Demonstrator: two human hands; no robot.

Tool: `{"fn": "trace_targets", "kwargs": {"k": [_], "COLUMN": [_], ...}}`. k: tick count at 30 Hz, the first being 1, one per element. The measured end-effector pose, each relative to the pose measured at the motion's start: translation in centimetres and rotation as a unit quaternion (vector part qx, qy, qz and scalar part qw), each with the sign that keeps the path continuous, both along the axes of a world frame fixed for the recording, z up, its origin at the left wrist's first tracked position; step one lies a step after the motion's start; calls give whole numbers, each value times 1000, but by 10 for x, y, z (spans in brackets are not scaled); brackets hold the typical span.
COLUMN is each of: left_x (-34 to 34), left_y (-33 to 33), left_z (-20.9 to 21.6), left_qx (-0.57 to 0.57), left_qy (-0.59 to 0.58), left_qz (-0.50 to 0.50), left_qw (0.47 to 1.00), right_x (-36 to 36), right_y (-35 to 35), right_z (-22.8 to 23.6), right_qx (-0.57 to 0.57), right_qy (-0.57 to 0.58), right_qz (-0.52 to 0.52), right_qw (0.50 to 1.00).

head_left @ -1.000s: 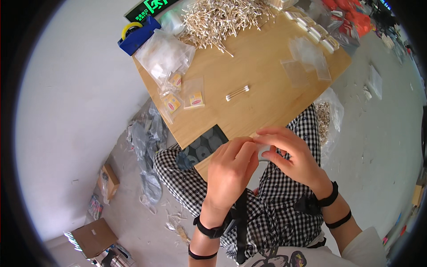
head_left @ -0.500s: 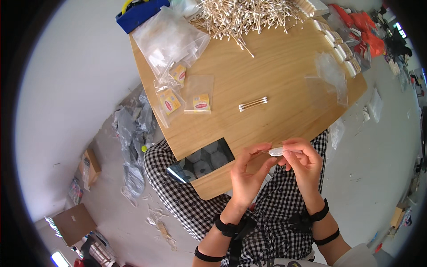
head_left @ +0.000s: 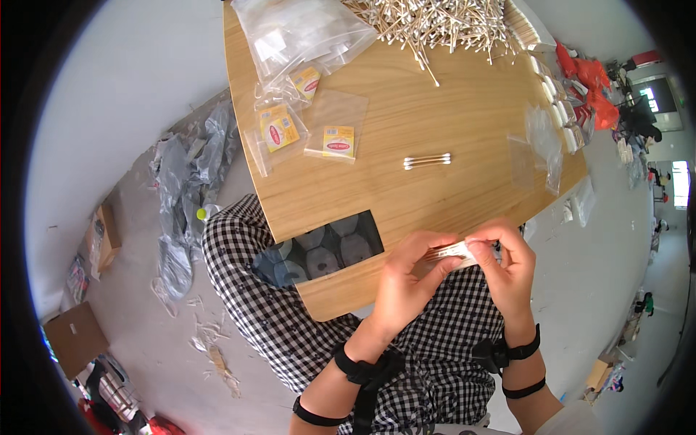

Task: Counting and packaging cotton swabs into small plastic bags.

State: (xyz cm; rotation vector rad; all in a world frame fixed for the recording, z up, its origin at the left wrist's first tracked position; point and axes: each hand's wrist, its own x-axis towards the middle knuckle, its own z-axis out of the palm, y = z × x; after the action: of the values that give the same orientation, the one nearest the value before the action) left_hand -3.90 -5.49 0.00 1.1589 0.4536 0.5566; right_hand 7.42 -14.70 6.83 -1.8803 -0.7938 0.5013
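Note:
Over the table's near edge, both hands hold a small bundle of cotton swabs (head_left: 446,251). My left hand (head_left: 401,286) pinches its left part between thumb and fingers, with the sticks lying lengthwise. My right hand (head_left: 509,274) is closed at the right end, thumb and fingertips by the white cotton tips; part of the bundle is hidden behind the fingers. A little farther off, a few loose cotton swabs (head_left: 427,161) lie side by side on the wooden table (head_left: 464,192). A big heap of swabs (head_left: 446,29) covers the far side.
Clear zip bags with yellow cards (head_left: 338,142) lie at the left, below a larger plastic bag (head_left: 297,36). A dark glossy panel (head_left: 330,250) sits at the near left edge. Thin clear bags (head_left: 544,145) and a row of swab bundles (head_left: 564,109) line the right.
The bundle has turned from showing its white tips end-on to showing its sticks from the side. My hands stay together near the same spot, and the view has shifted slightly.

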Motion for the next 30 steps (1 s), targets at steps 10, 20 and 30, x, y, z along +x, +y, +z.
{"fn": "trace_targets", "kwargs": {"k": [10,20,30], "left_x": [-18,-24,-29], "left_y": [10,6,-9], "left_z": [10,28,36], "left_qx": [-1,62,152], "left_qy": [-33,-47,-40], "left_qz": [43,99,145], "left_qw": [999,992,977], "right_x": [-15,-24,-38], "right_y": [-4,-8,-15], "right_z": [2,-7,-26], "right_qx": [98,129,148], "right_qy": [116,191,376], "right_qz": [-55,-98,-107], "right_qw": [987,968,908]}}
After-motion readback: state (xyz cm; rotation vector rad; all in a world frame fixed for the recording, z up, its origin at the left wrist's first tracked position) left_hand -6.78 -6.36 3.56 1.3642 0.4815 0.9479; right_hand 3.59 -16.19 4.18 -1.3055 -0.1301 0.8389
